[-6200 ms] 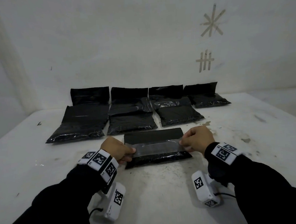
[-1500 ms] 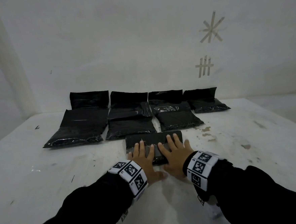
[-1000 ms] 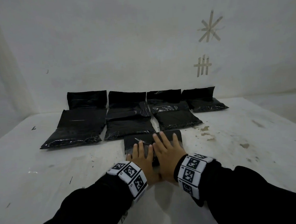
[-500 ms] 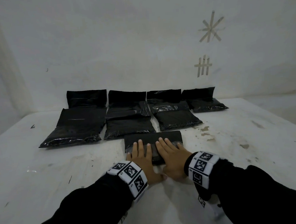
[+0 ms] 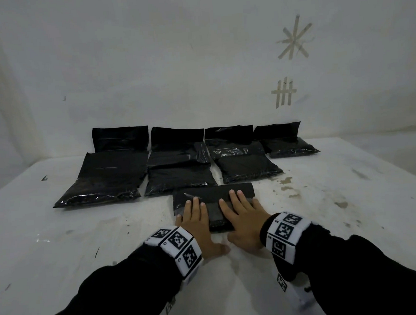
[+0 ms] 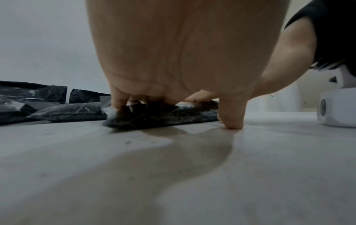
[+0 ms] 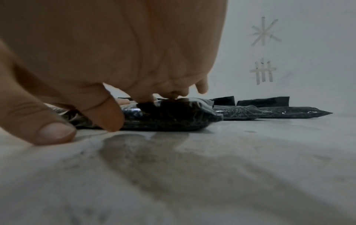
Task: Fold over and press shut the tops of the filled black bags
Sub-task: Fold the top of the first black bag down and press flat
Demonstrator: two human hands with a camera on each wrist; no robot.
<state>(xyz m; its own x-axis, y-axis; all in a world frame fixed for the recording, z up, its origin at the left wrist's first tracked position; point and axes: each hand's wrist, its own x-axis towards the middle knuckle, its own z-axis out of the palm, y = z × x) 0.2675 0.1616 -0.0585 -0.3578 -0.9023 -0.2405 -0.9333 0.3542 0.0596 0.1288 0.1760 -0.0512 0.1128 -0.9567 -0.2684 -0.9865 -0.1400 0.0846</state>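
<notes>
Pressing down, you had both hands flat on the near bag [image 5: 213, 196], which lay on the white tabletop [image 5: 84, 239] just in front of the others. Your left hand [image 5: 196, 222] covered its left part and your right hand [image 5: 240, 216] its right, fingers [image 5: 234, 199] straight and a little apart, clamped on nothing; the thumbs rested on the tabletop at the bag's near edge. That spread probably served to flatten the folded top along its whole width at once. From the wrist views the bag [image 6: 154, 115] looked low and lumpy, a glossy crinkled film over grainy black filling [image 7: 173, 120]. Beyond it the other bags [image 5: 178, 169] lay in rows toward the wall, their flat, empty tops seemingly not yet folded. Tape marks [image 5: 292, 38] were stuck to the wall at far right.
</notes>
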